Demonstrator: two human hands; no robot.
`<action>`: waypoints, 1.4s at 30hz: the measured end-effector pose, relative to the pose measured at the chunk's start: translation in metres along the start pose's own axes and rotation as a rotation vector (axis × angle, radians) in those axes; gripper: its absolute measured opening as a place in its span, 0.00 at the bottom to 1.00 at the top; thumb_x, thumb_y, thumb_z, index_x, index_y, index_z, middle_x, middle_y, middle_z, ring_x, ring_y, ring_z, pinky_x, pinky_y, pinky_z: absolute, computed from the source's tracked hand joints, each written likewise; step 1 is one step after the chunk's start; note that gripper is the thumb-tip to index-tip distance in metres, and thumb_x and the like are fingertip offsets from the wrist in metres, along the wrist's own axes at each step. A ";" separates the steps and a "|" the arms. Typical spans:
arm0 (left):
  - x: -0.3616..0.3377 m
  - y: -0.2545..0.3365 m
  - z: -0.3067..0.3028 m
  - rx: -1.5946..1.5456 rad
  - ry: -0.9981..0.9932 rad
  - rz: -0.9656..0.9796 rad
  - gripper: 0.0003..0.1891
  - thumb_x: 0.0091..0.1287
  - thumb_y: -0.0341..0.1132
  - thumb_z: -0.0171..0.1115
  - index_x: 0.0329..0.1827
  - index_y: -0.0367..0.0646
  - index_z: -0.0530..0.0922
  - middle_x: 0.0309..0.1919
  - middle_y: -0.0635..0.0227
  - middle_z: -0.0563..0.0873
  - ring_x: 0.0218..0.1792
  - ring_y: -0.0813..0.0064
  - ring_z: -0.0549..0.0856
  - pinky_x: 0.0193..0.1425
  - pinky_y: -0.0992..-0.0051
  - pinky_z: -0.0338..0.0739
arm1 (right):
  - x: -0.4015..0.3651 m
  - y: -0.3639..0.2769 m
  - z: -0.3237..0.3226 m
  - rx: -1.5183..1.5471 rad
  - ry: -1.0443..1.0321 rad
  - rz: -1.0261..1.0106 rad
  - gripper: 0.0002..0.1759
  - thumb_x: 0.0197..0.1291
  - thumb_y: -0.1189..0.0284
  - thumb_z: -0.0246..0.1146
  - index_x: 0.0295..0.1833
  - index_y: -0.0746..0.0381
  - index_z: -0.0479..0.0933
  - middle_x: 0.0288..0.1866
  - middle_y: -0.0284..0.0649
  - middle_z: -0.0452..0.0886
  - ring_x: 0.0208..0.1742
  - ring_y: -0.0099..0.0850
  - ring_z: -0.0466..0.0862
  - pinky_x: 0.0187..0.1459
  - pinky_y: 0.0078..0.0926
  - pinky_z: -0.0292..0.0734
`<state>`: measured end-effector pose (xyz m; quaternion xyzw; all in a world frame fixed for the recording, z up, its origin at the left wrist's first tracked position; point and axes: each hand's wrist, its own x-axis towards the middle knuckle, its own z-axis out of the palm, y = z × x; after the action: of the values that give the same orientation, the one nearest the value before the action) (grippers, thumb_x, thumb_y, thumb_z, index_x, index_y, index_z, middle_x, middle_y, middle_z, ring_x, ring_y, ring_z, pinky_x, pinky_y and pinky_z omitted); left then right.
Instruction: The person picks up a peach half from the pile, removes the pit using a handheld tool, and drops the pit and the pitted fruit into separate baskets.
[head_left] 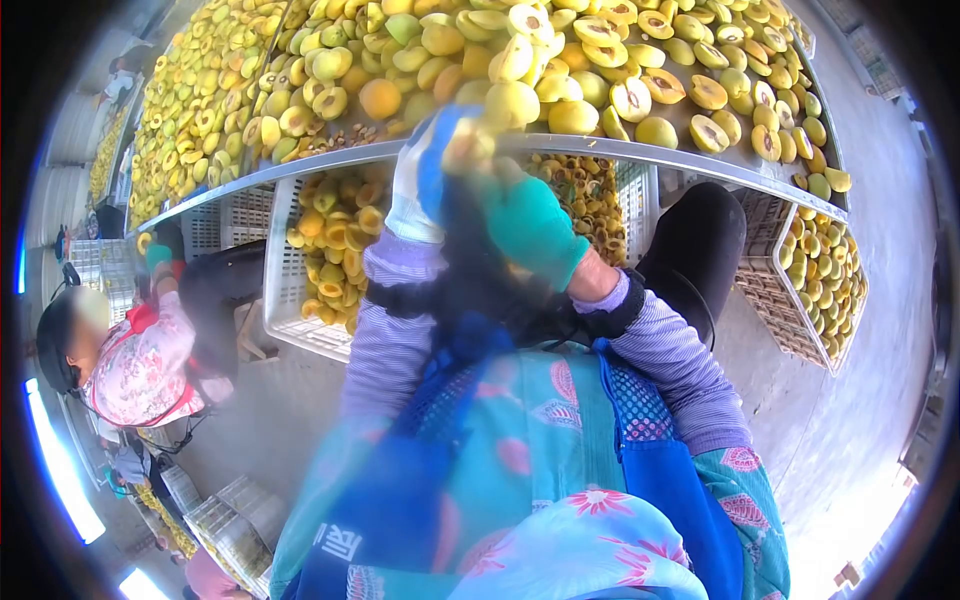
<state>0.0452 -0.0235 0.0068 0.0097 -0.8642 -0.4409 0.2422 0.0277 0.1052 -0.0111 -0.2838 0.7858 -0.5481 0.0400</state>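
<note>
My left hand (420, 175), in a white and blue glove, is raised at the table's metal edge (690, 160) and closed around a blurred yellow fruit (467, 143). My right hand (530, 225), in a green glove, sits right beside it with curled fingers, just below and right of the fruit. Motion blur hides whether the right hand holds anything. A dark blurred shape hangs below both hands. The table top is heaped with whole and halved yellow fruit (590, 80).
A white plastic crate (290, 320) of fruit halves stands under the table, and another crate (790, 310) is at the right. A person in a floral top and helmet (135, 360) sits at the left. More stacked crates (230, 520) are at the lower left.
</note>
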 end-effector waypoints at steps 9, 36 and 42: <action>0.005 0.011 0.028 -0.979 0.323 -0.560 0.17 0.70 0.39 0.57 0.39 0.29 0.77 0.23 0.67 0.79 0.22 0.79 0.77 0.28 0.79 0.73 | -0.016 -0.012 0.011 0.099 0.221 0.016 0.16 0.69 0.62 0.52 0.39 0.66 0.70 0.25 0.55 0.77 0.26 0.53 0.79 0.25 0.45 0.70; -0.010 -0.010 -0.082 0.577 0.102 -0.244 0.20 0.56 0.45 0.66 0.47 0.42 0.79 0.40 0.62 0.83 0.36 0.64 0.85 0.42 0.70 0.80 | -0.010 0.038 -0.031 2.018 -0.750 0.928 0.20 0.68 0.46 0.48 0.39 0.52 0.71 0.21 0.26 0.65 0.20 0.21 0.66 0.21 0.20 0.62; 0.083 -0.104 -0.075 0.989 -0.117 -0.297 0.27 0.52 0.50 0.68 0.50 0.40 0.81 0.47 0.54 0.84 0.47 0.61 0.84 0.51 0.66 0.77 | -0.029 0.036 -0.012 1.657 -0.474 1.045 0.15 0.67 0.51 0.53 0.43 0.51 0.72 0.26 0.27 0.68 0.22 0.22 0.69 0.21 0.19 0.65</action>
<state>-0.0161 -0.1632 -0.0023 0.2209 -0.9707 -0.0091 0.0946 0.0329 0.1380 -0.0454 0.1119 0.1547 -0.7648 0.6153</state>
